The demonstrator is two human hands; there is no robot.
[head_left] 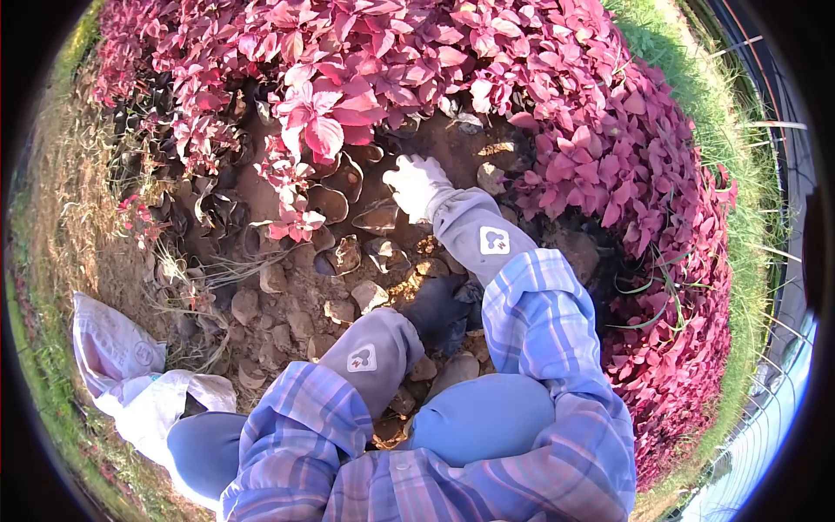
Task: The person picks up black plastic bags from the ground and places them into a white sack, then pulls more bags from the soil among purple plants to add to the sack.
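My right hand, in a pale glove, reaches out over the dark soil among the plants. Its fingers are bent and a little apart, and nothing shows in them. Just below and left of it lies an empty brown nursery pot; another such pot rests farther left beside a red-leaved plant. My left forearm ends in a grey cuff low in the middle. The hand beyond that cuff is hidden. A dark thing, perhaps a shoe, shows next to the cuff.
Dense red-leaved plants border the soil at the top and right. Clods and crumpled pots cover the ground at left. A white sack lies at lower left. My blue-clad knee is in front; a wire fence runs along the right.
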